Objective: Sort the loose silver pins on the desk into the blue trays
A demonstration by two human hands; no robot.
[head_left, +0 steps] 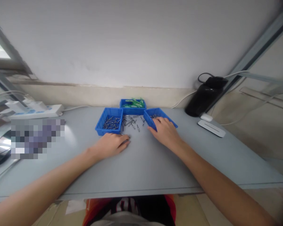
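The bare worktop [141, 166] is nearest, just in front of both hands. The left hand [113, 145] rests low on it, thumb and finger close together. A tiny dark bit shows at the tips, but it is too blurry to tell if the hand pinches it. If it does, a loose pinch could let it drop and roll.

The left blue box [101, 132] is just past the left hand, full of metal pins [112, 122]. The hand is so close that I cannot tell if they touch. A bump from the knuckles could push the box.

The right hand [165, 129] holds the near side of the right blue box [148, 120], thumb outside and fingers over the edge. More pins lie inside, by the fingers. If the hand pulls down too hard, the box could tip and spill them.

Past the left hand's fingertips, between the two boxes, loose pins [132, 121] lie in a mess. A sliding box could scatter them.

Farthest, beyond both hands, sits the back blue box [132, 111] with green things [138, 103] piled high. A knock could make the top ones fall.
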